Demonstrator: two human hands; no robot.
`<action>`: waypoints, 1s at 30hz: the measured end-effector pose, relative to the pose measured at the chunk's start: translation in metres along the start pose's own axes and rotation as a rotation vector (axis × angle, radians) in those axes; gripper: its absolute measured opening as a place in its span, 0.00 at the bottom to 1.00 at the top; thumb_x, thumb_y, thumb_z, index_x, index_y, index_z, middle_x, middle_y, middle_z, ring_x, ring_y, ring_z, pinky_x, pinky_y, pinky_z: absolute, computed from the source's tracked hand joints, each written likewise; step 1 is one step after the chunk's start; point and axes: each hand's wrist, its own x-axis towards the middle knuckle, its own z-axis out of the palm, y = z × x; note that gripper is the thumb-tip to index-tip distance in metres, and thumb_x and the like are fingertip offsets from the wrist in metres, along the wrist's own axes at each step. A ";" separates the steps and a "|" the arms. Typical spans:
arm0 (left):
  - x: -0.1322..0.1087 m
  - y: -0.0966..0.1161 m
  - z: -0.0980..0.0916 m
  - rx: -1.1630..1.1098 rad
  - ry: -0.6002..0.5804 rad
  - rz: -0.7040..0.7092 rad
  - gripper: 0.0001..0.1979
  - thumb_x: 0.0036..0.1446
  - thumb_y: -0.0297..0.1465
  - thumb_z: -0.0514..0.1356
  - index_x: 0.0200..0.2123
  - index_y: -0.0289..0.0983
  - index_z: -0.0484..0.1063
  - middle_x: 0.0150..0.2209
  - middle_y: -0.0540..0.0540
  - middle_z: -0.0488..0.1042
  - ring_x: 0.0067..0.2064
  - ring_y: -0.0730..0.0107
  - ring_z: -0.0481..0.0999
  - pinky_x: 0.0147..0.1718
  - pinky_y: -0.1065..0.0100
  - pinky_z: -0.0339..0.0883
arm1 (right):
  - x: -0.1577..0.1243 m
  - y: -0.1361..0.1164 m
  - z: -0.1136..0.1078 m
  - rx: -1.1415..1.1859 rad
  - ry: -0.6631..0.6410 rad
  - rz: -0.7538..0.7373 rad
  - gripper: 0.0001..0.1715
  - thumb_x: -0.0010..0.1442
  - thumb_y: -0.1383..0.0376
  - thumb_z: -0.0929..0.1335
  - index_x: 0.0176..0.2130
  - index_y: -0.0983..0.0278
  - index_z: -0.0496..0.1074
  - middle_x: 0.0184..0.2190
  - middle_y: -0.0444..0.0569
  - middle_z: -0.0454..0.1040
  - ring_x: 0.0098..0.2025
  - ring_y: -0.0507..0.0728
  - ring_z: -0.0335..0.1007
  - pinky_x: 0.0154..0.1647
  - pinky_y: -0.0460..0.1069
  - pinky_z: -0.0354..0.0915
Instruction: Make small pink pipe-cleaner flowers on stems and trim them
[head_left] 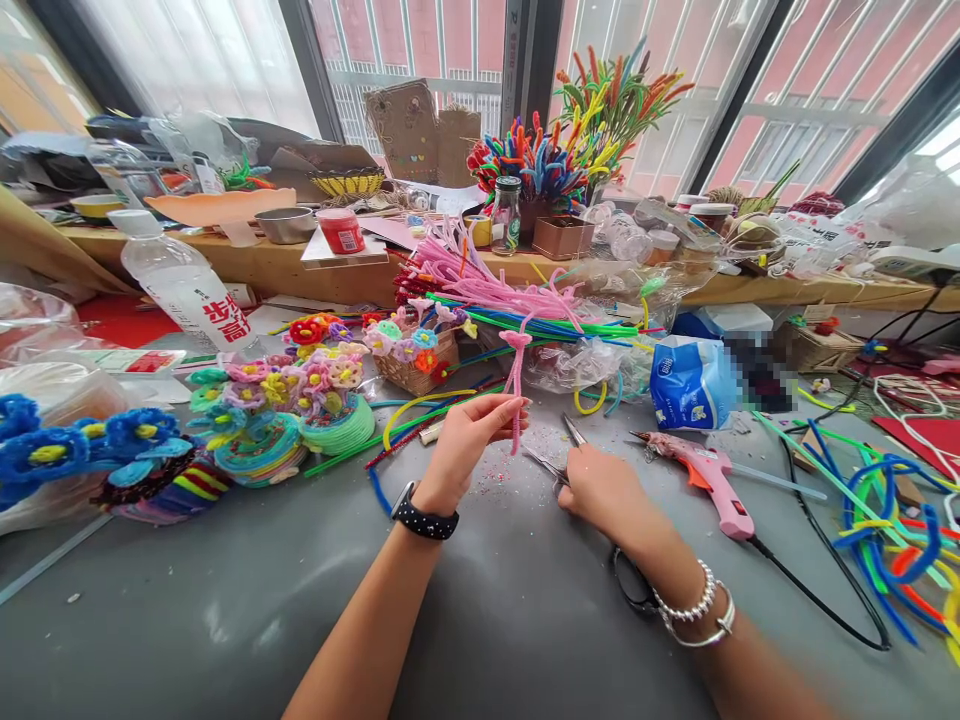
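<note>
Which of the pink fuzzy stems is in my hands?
The pink stem with the small flared head, pinched roughly upright in the left hand. The pink stems in the bundle beyond lie heaped together, untouched by either hand.

The slender pink pipe-cleaner piece [516, 342] in the left fingers [501, 411] looks fuzzy and matt. Beyond the right fingers [579, 470], pointed silvery scissor blades [546, 461] are shiny metal.

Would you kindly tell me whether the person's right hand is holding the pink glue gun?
No, the pink glue gun lies on the gray table, apart from the right hand.
</note>
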 end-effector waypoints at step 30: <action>0.002 -0.001 0.001 -0.349 -0.070 -0.100 0.07 0.45 0.25 0.61 0.32 0.34 0.73 0.30 0.48 0.74 0.32 0.77 0.74 0.32 0.79 0.66 | -0.008 0.007 -0.006 1.309 0.095 -0.259 0.19 0.48 0.52 0.65 0.23 0.65 0.62 0.19 0.40 0.56 0.22 0.48 0.49 0.21 0.44 0.49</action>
